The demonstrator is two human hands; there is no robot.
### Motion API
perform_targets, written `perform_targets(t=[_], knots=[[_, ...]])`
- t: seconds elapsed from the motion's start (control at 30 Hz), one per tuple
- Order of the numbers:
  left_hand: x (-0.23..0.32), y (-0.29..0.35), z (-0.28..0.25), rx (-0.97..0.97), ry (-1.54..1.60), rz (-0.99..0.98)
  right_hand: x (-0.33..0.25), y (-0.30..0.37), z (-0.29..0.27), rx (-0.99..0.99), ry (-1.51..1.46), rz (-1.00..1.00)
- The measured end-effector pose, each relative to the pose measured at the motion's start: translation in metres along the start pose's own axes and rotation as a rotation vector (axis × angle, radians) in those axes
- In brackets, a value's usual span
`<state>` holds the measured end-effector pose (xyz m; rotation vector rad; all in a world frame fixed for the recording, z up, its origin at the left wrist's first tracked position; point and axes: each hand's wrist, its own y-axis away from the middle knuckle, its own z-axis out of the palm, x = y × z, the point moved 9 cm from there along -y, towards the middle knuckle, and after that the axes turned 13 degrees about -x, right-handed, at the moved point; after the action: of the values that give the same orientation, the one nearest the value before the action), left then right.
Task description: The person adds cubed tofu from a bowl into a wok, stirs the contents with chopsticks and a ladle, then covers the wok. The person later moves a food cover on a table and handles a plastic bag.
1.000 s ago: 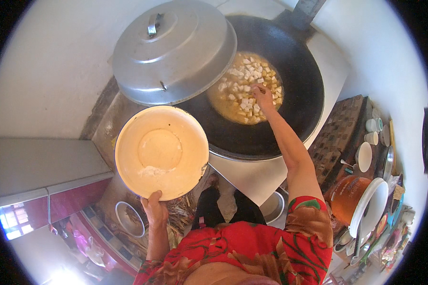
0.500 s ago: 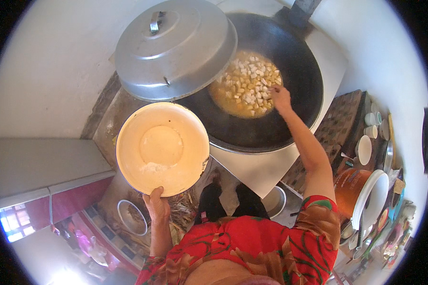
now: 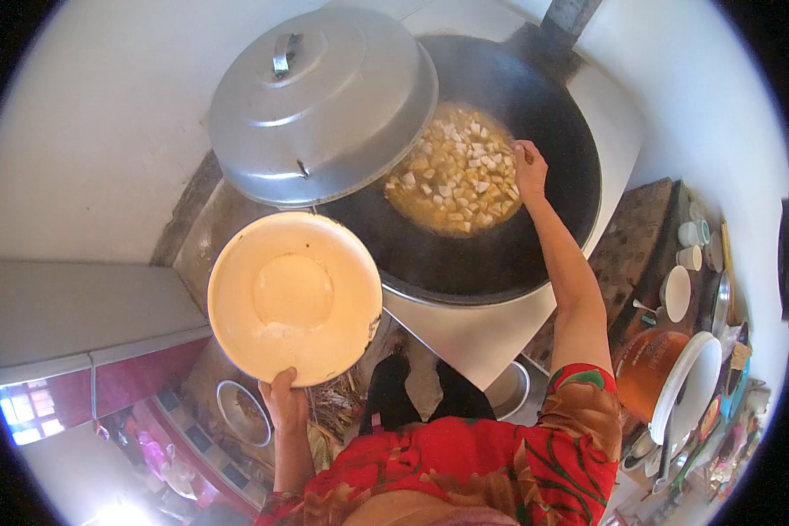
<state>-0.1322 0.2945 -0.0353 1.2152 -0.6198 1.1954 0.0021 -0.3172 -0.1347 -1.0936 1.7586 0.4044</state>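
one yellow basin (image 3: 294, 285) in the grip, one wok (image 3: 482, 267) of pale cubes (image 3: 465, 180) beyond it

a person's left hand (image 3: 287, 403) clasps the near rim of the enamel basin, thumb laid over the edge and the other fingers mostly hidden beneath. the basin spreads just ahead of that grip, its inside facing up, with a whitish residue low in the bowl and dark chips along the right rim. ahead and to the right of the grip, the cubes sit in yellowish-brown liquid at the bottom of the wide black wok. the right hand (image 3: 531, 175) is over the wok, at the right edge of the food, its fingers curled inward; whether they pinch anything cannot be told.

left of the right hand, a domed metal lid (image 3: 324, 114) leans across the wok's left side, its lower edge just beyond the basin. below the left grip and to its left stands a round metal-rimmed vessel (image 3: 244, 412); just to its right lie dry stalks (image 3: 333, 408). well to the right of both hands are an orange bucket (image 3: 644, 373) with a white rim, a white bowl (image 3: 676, 294) and small cups (image 3: 693, 233).
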Motion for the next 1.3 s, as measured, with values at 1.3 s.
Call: perform_targets(t=[1.3], knots=[[0.007, 0.006, 0.007, -0.041, -0.027, 0.013, -0.048, 0.048, 0.026, -0.364, -0.352, 0.355]])
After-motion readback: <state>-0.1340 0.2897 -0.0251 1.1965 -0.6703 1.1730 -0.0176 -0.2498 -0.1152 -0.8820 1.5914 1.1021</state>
